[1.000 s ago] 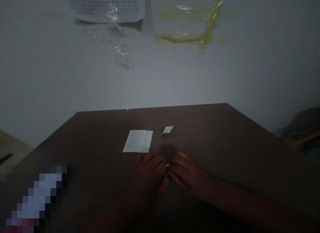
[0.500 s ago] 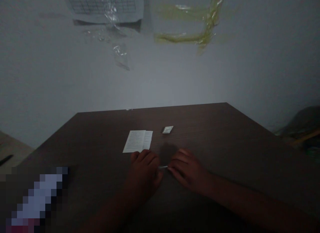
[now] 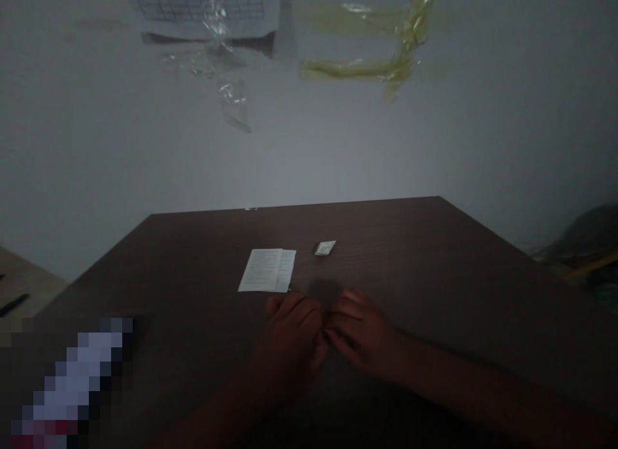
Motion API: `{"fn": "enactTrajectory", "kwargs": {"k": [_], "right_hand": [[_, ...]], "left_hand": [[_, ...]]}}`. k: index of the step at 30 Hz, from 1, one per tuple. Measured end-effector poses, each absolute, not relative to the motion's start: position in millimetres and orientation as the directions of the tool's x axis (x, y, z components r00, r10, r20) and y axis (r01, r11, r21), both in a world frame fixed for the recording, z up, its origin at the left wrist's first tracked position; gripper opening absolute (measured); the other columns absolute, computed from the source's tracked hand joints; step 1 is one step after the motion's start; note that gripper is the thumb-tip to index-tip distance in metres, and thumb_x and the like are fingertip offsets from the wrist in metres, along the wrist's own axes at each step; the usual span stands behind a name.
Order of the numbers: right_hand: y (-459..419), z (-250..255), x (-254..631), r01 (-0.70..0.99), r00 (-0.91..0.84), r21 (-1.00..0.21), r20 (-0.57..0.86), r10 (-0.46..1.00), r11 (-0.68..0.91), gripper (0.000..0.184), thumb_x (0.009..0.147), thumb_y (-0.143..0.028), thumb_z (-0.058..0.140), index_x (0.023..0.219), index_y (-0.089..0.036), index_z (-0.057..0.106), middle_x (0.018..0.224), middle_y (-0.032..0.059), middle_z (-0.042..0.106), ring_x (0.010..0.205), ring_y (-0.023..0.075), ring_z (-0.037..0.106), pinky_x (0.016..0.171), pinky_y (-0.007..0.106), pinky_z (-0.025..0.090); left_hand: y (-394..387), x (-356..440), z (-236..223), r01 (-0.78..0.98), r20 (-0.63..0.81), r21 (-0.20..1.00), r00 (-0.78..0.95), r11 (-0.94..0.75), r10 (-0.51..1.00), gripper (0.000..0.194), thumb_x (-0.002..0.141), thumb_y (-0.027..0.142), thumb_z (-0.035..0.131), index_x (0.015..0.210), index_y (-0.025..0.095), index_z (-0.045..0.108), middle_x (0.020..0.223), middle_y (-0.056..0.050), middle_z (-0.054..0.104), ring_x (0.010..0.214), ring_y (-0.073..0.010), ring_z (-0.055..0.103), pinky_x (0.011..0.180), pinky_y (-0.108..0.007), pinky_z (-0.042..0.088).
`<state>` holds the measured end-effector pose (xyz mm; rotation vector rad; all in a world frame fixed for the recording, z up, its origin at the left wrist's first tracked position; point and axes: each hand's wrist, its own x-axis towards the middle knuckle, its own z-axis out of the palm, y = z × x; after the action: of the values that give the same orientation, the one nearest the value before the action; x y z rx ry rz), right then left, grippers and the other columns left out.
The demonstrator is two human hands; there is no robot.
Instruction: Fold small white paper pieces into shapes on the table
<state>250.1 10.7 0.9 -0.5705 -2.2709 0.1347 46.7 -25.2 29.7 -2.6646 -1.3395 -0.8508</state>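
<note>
Over the near middle of the table, my left hand (image 3: 297,327) and my right hand (image 3: 360,330) meet, fingers curled and fingertips touching. Half a second ago a thin white strip ran between them; now the fingers cover it. My left hand is closed, its back turned to me. My right hand is closed in a pinch, thumb against fingers. Just beyond the left knuckles lies a folded printed paper leaflet (image 3: 263,270). A small pale square packet (image 3: 325,248) rests farther back, its exact kind too dim to tell.
The dark wooden table (image 3: 410,243) stands against a pale wall (image 3: 338,153) bearing yellow tape (image 3: 352,71) and a gridded sheet (image 3: 203,5). At lower left is a pixelated, blurred-out object (image 3: 72,378). Dark items sit beyond the right edge.
My left hand has moved right until it touches my right hand. The white strip that showed between them is now covered. The right hand has hardly moved.
</note>
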Motion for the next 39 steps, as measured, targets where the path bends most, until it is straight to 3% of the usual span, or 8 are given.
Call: {"fn": "enactTrajectory", "kwargs": {"k": [6,16,26,39], "right_hand": [[7,3,250,0.346,-0.605,-0.274,0.665,0.437,0.897,0.025,0.109,-0.017,0.052,0.089,-0.019,0.066,0.082,0.0039,0.067,0.080,0.0210,0.058,0.074,0.038,0.049],[19,-3,258,0.372,-0.568,-0.286,0.682,0.460,0.883,0.017,0.109,-0.018,0.059,0.095,-0.019,0.068,0.087,0.0026,0.072,0.083,0.0203,0.062,0.080,0.039,0.049],[17,-1,255,0.408,-0.556,-0.269,0.685,0.471,0.872,0.017,0.105,-0.016,0.059,0.091,-0.020,0.067,0.084,0.0033,0.071,0.083,0.0214,0.061,0.077,0.039,0.049],[7,7,248,0.357,-0.570,-0.160,0.743,0.350,0.920,0.025,0.107,-0.015,0.050,0.088,-0.019,0.066,0.078,0.0027,0.065,0.078,0.0209,0.055,0.072,0.038,0.046]], "left_hand": [[-24,49,29,0.777,0.465,0.152,0.490,-0.611,0.738,0.023,0.077,0.004,0.067,0.082,0.024,0.059,0.086,0.000,0.074,0.091,-0.0266,0.069,0.083,-0.044,0.048],[-12,29,36,0.866,0.374,0.120,0.413,-0.485,0.830,0.020,0.079,0.002,0.068,0.085,0.021,0.066,0.092,-0.001,0.077,0.097,-0.0277,0.070,0.088,-0.044,0.044],[-18,33,36,0.827,0.451,0.133,0.440,-0.546,0.777,0.022,0.085,0.006,0.067,0.101,0.021,0.067,0.107,-0.003,0.080,0.101,-0.0272,0.071,0.088,-0.043,0.043],[-26,50,31,0.771,0.469,0.113,0.515,-0.627,0.717,0.021,0.077,0.003,0.064,0.087,0.022,0.062,0.089,0.000,0.073,0.087,-0.0250,0.068,0.081,-0.043,0.047]]}}
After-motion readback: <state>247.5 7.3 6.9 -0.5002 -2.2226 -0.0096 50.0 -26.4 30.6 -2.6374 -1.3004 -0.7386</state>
